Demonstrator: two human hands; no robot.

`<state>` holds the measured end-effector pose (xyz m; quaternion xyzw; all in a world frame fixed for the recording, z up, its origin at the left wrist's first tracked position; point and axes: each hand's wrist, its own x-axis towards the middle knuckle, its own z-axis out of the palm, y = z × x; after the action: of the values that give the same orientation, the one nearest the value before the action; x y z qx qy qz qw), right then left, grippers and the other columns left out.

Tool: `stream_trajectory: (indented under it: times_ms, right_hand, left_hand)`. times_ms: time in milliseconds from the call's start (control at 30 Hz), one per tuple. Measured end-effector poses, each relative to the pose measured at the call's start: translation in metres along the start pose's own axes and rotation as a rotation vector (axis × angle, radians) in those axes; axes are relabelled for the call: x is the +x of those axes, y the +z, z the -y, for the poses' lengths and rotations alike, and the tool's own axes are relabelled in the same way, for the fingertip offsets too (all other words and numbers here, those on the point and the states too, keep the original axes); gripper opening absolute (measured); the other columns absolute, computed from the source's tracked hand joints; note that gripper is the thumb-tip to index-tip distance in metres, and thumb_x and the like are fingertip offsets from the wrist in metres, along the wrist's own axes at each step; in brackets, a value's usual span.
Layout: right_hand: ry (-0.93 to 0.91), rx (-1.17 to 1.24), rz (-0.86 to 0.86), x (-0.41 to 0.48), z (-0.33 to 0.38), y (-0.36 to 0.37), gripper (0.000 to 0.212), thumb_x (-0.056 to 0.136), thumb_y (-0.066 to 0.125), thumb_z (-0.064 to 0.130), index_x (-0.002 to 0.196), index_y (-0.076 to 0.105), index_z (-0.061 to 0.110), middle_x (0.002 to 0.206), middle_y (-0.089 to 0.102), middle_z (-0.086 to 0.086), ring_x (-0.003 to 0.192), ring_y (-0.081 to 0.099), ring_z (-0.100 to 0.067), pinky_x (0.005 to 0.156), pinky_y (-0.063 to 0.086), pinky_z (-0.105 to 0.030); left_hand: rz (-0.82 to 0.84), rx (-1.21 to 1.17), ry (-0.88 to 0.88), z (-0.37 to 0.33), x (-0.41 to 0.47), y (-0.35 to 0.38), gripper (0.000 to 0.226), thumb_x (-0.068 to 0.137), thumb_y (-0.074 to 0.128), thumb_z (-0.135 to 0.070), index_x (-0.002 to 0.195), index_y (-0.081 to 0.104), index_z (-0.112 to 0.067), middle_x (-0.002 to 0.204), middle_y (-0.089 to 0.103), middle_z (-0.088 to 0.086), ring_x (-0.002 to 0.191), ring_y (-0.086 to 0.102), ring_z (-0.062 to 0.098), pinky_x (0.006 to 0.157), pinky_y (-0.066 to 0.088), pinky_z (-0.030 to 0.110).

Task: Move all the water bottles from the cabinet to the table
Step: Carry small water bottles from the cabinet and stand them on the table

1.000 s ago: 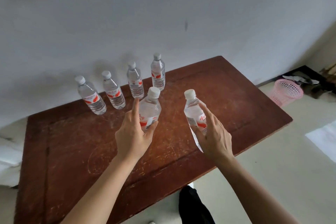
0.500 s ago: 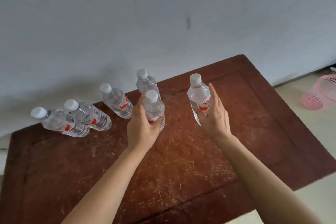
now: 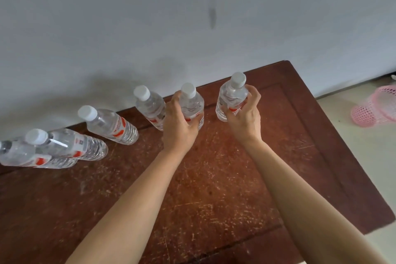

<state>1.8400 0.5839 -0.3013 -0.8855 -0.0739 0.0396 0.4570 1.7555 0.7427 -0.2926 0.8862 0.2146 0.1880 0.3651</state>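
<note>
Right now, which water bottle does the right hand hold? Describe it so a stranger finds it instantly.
Find the brown wooden table against the grey wall; clear bottles line its back edge. The right hand grips the end bottle, the rightmost of the row, nearest the pink basket on the floor.

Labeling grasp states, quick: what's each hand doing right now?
Left hand: closed, holding the second bottle from the right.
Right hand: closed, holding the rightmost bottle.

Soft daylight, wide-angle warp, slight blur
</note>
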Motion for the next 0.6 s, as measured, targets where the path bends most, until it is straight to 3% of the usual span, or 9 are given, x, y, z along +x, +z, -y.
stream_trajectory:
  times_ms: [133,233,367,500,600]
  right_hand:
    - [-0.064,-0.001,0.025,-0.002,-0.006,0.007,0.076,0.093,0.071,0.029,0.151,0.022,0.019,0.148,0.049,-0.009,0.117,0.062,-0.035,0.083,0.044,-0.032]
    - [-0.066,-0.013,0.029,0.000,-0.008,0.008,0.078,0.095,0.069,0.033,0.152,0.018,0.022,0.152,0.046,-0.009,0.121,0.060,-0.035,0.086,0.043,-0.031]
    - [-0.063,-0.034,0.024,-0.006,-0.006,0.005,0.083,0.097,0.066,0.039,0.157,0.010,0.026,0.160,0.034,-0.009,0.133,0.052,-0.034,0.094,0.050,-0.043]
    - [0.042,-0.168,0.083,-0.055,-0.022,0.015,0.090,0.101,0.059,0.035,0.161,-0.007,0.023,0.165,0.022,-0.015,0.147,0.035,-0.033,0.110,0.045,-0.052]
    - [-0.030,-0.260,0.199,-0.126,-0.042,0.037,0.085,0.100,0.059,0.033,0.162,0.004,0.015,0.162,0.024,-0.022,0.148,0.031,-0.037,0.115,0.039,-0.054]
  left_hand:
    - [0.004,0.003,0.033,0.015,-0.005,0.000,0.084,0.084,0.083,-0.029,0.147,0.032,-0.005,0.138,0.050,0.015,0.128,0.053,0.030,0.101,0.051,0.044]
    - [0.032,0.000,0.030,0.022,-0.008,-0.001,0.083,0.083,0.083,-0.027,0.146,0.033,-0.009,0.136,0.050,0.012,0.126,0.055,0.029,0.093,0.055,0.052]
    - [0.057,0.054,0.021,0.016,-0.006,-0.006,0.088,0.085,0.080,-0.034,0.151,0.027,-0.012,0.142,0.046,0.014,0.130,0.052,0.030,0.095,0.056,0.049]
    - [0.123,0.260,-0.054,0.037,-0.055,-0.017,0.080,0.092,0.067,-0.044,0.155,0.026,-0.017,0.152,0.039,0.011,0.133,0.050,0.029,0.085,0.058,0.044]
    - [0.195,0.369,-0.147,0.071,-0.128,-0.041,0.061,0.096,0.059,-0.041,0.147,0.040,-0.014,0.136,0.051,0.011,0.116,0.060,0.027,0.071,0.060,0.036]
